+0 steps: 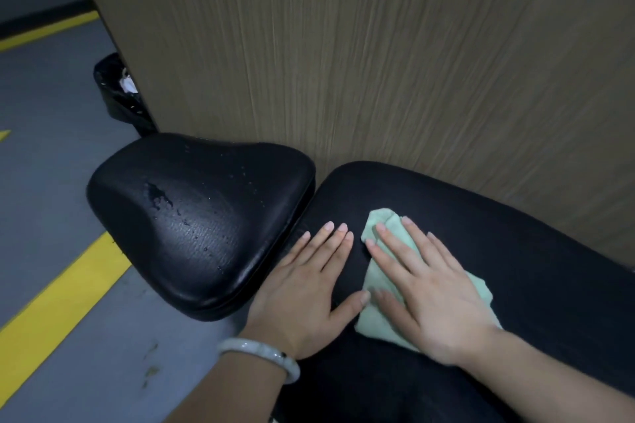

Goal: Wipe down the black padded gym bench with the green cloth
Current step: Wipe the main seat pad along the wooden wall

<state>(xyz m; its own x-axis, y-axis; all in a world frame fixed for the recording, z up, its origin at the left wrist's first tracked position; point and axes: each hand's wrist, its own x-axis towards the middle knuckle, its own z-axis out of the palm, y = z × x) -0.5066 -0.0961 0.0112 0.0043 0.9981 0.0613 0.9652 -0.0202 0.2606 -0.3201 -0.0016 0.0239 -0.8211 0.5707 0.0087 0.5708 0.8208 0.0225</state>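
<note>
- The right hand (436, 288) lies flat on the cloth (376, 280), fingers straight and spread wide, so the whole palm presses the cloth down on the long pad (515, 251) of the bench; I think this flat pressure is for wiping, not for carrying
- The cloth is crumpled, not folded neatly; it sits on the long pad near the end that meets the seat pad (199, 216), and most of it is hidden under the right hand
- The left hand (309, 285) holds nothing; it rests flat on the same pad, just beside the cloth, fingers straight and close together, thumb tip almost at the edge of the cloth
- My judgement is that the left hand is there to support the body while the person leans over the bench
- The left wrist wears a pale bangle (261, 352)
- The seat pad has water drops and one small wet patch on it, so this part looks not yet wiped; it is probably the next area
- The two pads are separated by a narrow gap, and the cloth must cross it to reach the drops
- The bench stands against a wooden panel (378, 45), so the far edge of the long pad is harder to reach
- A black bin (117, 93) stands on the grey floor (44, 165) behind the seat pad, partly hidden by the panel
</note>
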